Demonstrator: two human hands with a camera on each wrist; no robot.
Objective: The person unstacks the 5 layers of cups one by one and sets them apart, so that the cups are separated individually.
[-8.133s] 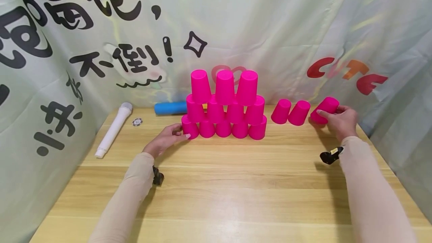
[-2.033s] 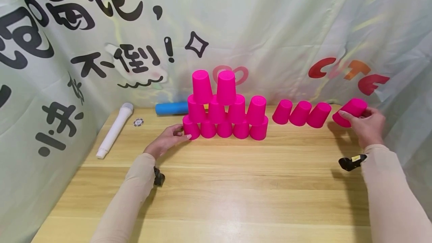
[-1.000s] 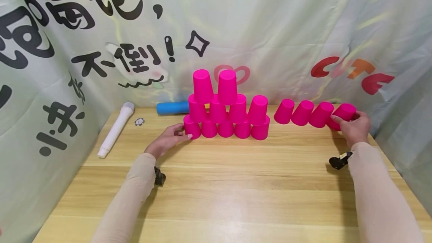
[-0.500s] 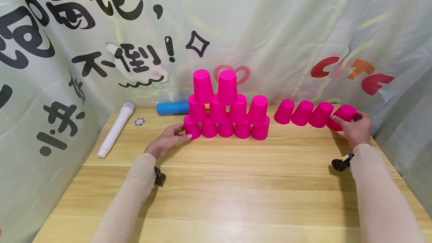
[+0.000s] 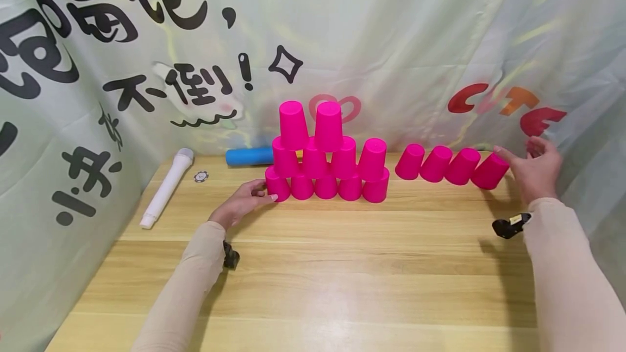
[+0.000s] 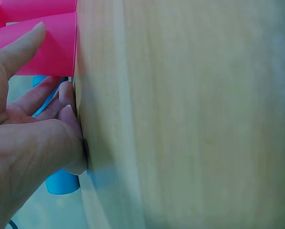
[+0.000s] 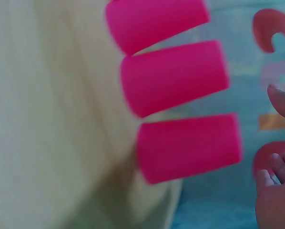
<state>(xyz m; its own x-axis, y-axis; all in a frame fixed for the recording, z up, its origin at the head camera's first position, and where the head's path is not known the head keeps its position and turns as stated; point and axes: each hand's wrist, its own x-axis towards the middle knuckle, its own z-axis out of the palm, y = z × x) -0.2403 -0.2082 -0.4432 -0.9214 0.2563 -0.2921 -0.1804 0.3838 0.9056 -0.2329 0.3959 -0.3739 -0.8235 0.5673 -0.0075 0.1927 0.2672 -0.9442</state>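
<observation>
Left hand (image 5: 239, 203) loosely holds pink tapered plastic cup (image 5: 278, 184), centre; right hand (image 5: 538, 173) half-open, empty, far right; likely between transfers, gentle grasp next.

I see bright pink cups (image 5: 315, 159), all upside down on the table (image 5: 313, 276). Eleven form a stack (image 5: 343, 158): five along the bottom, four above, two on top toward the left. To its right, I count four more cups (image 5: 436, 164) in one close row.
</observation>
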